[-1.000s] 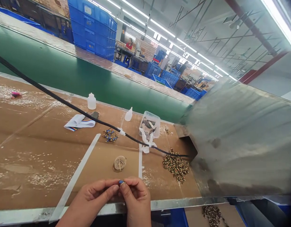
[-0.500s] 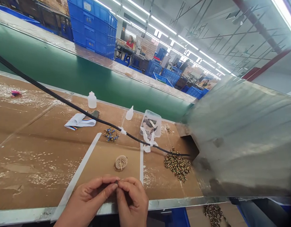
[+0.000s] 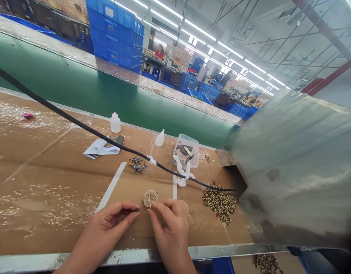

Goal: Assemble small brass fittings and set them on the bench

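Observation:
Between the thumb and forefinger of my left hand [image 3: 109, 222] is a small dark piece [image 3: 137, 210], too small to make out its kind. My right hand [image 3: 173, 220] has its thumb and forefinger at the near end of a thin wooden stick [image 3: 150, 203], pinching it. The stick leans in a small round clear cup [image 3: 156, 195] just beyond my fingertips. Both hands are over a brown cardboard sheet [image 3: 129, 190] edged with white tape, a little apart from each other.
Right of the sheet lies a heap of small black-and-gold parts [image 3: 219, 203]; blue-and-gold ones [image 3: 137, 164] lie behind. A black cable [image 3: 101, 135] crosses above the table. Two white bottles [image 3: 115, 123], a clear tub [image 3: 194, 154], and a metal housing [image 3: 292, 171] stand around.
My hands have come apart. The right hand has moved forward to the stick in the cup, while the left still pinches the small dark piece. The view has shifted slightly.

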Tool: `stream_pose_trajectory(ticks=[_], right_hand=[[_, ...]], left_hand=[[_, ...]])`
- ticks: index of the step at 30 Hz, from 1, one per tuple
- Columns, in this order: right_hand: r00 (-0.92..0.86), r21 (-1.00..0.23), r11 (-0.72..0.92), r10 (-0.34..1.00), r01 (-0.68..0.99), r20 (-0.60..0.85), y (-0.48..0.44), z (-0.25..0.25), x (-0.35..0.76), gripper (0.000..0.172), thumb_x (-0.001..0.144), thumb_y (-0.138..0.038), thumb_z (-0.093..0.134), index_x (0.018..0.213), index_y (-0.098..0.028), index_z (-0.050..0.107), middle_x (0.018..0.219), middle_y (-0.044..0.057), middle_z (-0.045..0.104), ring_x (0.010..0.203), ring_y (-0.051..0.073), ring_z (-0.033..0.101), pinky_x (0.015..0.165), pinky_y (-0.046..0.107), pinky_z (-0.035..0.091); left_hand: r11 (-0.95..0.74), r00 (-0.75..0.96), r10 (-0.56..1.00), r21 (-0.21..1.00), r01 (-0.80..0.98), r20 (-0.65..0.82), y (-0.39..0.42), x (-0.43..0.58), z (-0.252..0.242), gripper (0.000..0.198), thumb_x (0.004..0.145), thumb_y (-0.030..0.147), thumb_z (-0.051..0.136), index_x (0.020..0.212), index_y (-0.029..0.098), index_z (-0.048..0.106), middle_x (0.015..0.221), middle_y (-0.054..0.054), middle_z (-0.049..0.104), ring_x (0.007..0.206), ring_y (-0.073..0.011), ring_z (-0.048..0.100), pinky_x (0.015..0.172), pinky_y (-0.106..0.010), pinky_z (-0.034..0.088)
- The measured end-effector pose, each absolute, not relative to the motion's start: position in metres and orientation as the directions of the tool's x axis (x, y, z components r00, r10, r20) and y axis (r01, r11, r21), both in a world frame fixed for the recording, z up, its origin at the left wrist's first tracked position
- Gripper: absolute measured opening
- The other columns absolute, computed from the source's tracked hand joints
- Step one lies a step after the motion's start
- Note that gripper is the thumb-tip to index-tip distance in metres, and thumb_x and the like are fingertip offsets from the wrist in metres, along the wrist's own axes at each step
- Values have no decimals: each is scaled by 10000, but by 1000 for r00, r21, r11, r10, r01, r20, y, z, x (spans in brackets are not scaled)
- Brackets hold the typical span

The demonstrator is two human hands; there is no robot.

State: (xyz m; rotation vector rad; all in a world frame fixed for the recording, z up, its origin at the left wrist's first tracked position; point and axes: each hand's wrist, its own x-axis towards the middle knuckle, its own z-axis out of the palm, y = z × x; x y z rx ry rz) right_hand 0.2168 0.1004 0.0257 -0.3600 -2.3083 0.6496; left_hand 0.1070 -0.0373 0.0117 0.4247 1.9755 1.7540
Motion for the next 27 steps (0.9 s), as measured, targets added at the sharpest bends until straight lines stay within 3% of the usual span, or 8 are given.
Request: stream_pose_trajectory(ticks=[7, 14, 21, 27], right_hand=[[-705, -545, 837, 412, 43, 577, 102, 32, 210, 173, 850, -116, 637, 930, -257, 697, 814, 17, 619, 760, 189, 556, 742, 333, 374], [-702, -684, 720, 548, 118, 455, 104, 29, 212, 90, 875, -171, 592, 841, -219, 661, 840, 27, 628, 820, 199, 578, 751, 315, 410], [-648, -852, 521, 667, 52, 368, 109, 31, 213, 165, 925, -249, 544, 799, -191, 634, 793, 27, 597, 741, 166, 568, 675, 263, 442], [-652, -874, 486, 657, -18, 379, 99, 43, 218, 152, 920, -222, 550, 792, -196, 628, 783, 14, 582, 734, 151, 552, 667, 246, 435]], left_hand=[[174, -841, 534, 985, 10, -86, -40, 108, 0, 291, 680, 450, 717, 865, 228, 756, 833, -40, 771, 777, -216, 718, 763, -273, 594], [219, -837, 546, 970, 102, -36, -44, 109, -11, 315, 729, 484, 699, 920, 239, 754, 929, -45, 767, 841, -219, 721, 795, -261, 586], [211, -780, 607, 977, -27, -152, -46, 110, -8, 374, 769, 507, 686, 978, 201, 731, 934, -69, 771, 857, -240, 731, 810, -295, 596], [198, -796, 593, 980, -2, -121, -45, 110, -6, 334, 748, 491, 704, 934, 216, 745, 905, -56, 774, 819, -234, 731, 772, -280, 599]])
